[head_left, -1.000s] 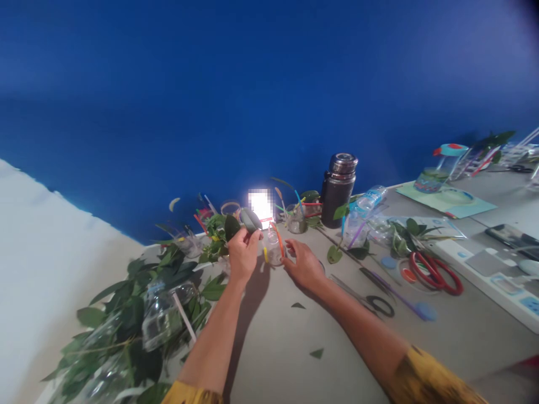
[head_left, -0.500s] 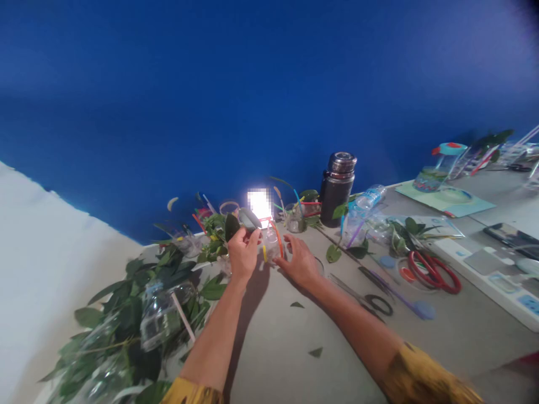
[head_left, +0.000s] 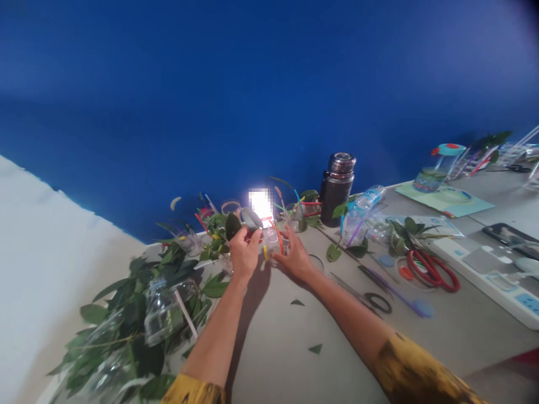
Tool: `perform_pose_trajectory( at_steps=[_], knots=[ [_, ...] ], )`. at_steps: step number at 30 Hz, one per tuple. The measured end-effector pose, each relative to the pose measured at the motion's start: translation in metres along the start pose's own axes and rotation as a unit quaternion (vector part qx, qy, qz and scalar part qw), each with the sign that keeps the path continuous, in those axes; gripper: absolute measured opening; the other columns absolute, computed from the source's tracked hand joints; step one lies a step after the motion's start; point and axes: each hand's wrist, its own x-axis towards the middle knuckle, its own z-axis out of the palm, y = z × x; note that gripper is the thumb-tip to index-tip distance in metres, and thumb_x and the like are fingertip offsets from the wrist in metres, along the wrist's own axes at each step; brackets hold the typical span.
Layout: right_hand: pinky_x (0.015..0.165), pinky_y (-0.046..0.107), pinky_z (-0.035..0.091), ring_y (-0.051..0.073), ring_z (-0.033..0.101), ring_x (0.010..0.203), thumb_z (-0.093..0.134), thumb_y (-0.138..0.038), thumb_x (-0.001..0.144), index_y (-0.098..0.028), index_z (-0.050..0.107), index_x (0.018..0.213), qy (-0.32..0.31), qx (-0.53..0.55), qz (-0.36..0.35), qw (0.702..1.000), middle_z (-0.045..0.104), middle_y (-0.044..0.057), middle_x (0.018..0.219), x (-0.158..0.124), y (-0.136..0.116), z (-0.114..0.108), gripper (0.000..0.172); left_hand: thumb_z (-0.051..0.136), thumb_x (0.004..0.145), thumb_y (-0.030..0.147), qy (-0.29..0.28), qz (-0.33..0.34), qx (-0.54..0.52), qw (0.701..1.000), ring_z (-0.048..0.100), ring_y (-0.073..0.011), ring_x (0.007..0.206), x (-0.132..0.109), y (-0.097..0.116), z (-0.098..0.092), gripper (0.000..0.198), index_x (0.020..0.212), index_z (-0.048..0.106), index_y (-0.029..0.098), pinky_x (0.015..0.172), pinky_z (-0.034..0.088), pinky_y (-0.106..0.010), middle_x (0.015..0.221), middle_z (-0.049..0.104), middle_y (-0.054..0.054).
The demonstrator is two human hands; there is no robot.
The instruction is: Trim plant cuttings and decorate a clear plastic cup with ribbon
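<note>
A deep blue wall [head_left: 252, 101] rises straight behind the far edge of the grey table [head_left: 273, 348] and fills most of the view. Left of the table lies a pale white surface [head_left: 54, 269], perhaps the floor, though the view is poor. A blurred white glare [head_left: 260, 204] burns just above the table's far edge.

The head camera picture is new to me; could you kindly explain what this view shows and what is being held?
This picture comes from one camera worn on a person's head, looking forward and down, so the two bare arms reaching out are the wearer's own. The left hand pinches a dark green leaf. The right hand is spread beside a small clear cup holding coloured straws. On the grey table, against a blue wall, lie plastic bottles with leafy cuttings, a dark flask and red-handled scissors.
</note>
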Motion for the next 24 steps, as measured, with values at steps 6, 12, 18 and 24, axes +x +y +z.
perform_pose_trajectory(
  at_steps=[6,12,18,24],
  knots=[
    [0.110,0.057,0.047,0.033,0.059,0.129,0.087,-0.027,0.064,-0.030,0.035,0.159,-0.021,0.046,-0.011,0.999,0.062,0.012,0.140,0.013,0.004,0.005,0.108,0.067,0.081,0.042,0.002,-0.003,-0.010,1.000,0.072,-0.0173,0.064,0.000,-0.002,-0.001,0.024,0.079,0.069,0.018,0.066,0.057,-0.026,0.072,0.073,-0.001],
    [0.111,0.054,0.046,0.033,0.061,0.125,0.085,-0.028,0.065,-0.024,0.033,0.159,-0.021,0.039,-0.017,0.999,0.063,0.015,0.140,0.018,0.000,0.014,0.107,0.067,0.079,0.043,0.006,-0.011,-0.036,0.999,0.070,-0.0172,0.063,-0.001,0.000,0.002,0.025,0.082,0.069,0.018,0.066,0.059,-0.027,0.071,0.072,-0.001],
    [0.111,0.053,0.046,0.034,0.060,0.127,0.084,-0.026,0.066,-0.023,0.035,0.158,-0.018,0.029,-0.037,0.999,0.062,0.016,0.142,0.016,0.004,0.015,0.104,0.066,0.081,0.038,0.002,-0.003,-0.015,1.000,0.072,-0.0189,0.067,-0.001,0.004,0.000,0.019,0.078,0.066,0.019,0.068,0.057,-0.027,0.071,0.073,-0.002],
    [0.110,0.052,0.047,0.032,0.060,0.126,0.084,-0.028,0.067,-0.025,0.037,0.157,-0.014,0.018,-0.040,0.999,0.062,0.015,0.142,0.016,0.005,0.015,0.102,0.065,0.084,0.038,-0.003,0.028,0.039,0.999,0.072,-0.0190,0.070,-0.001,-0.003,-0.001,0.019,0.078,0.067,0.020,0.072,0.055,-0.028,0.075,0.075,-0.004]
  ],
)
